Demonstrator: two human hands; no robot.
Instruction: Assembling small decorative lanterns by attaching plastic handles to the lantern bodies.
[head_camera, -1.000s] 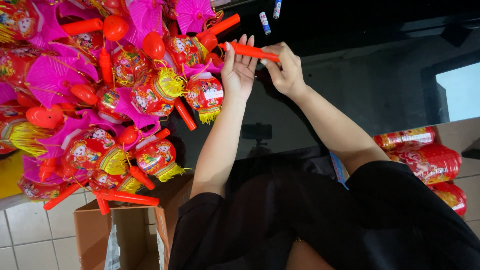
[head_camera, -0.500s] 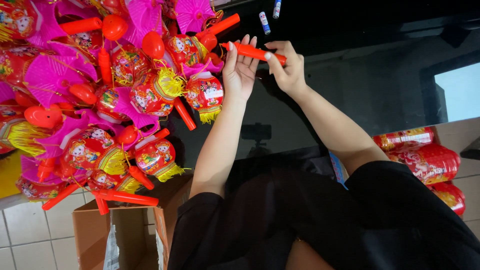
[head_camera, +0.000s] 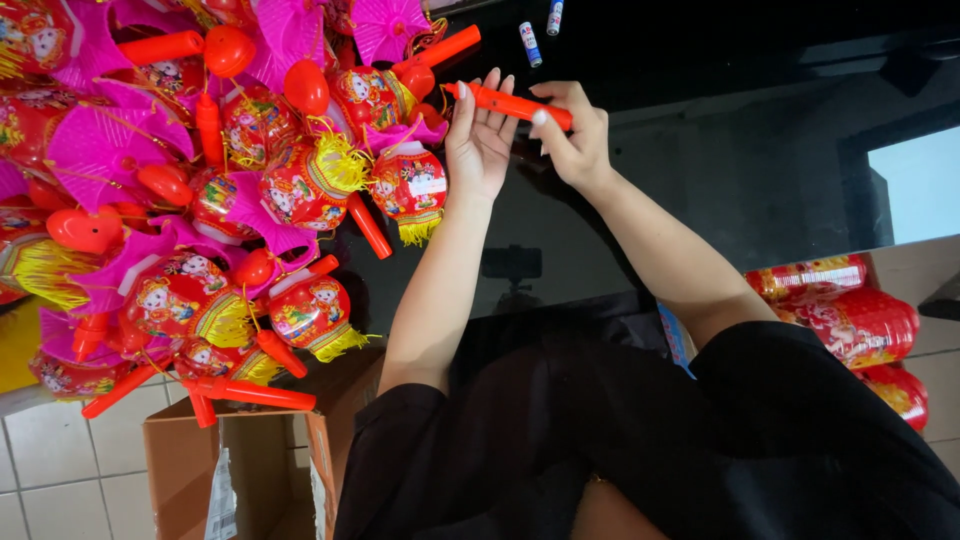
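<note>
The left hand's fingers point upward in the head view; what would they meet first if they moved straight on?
The left hand already touches the orange plastic handle stick lying across its fingertips, so that comes first. Beyond it lies only the dark glossy tabletop, then two small batteries, though depth is unclear.

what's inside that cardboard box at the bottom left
The open cardboard box shows a whitish plastic bag or wrapper against its brown inner walls. The rest of its inside is cut off by the frame edge, so anything deeper cannot be seen.
</note>
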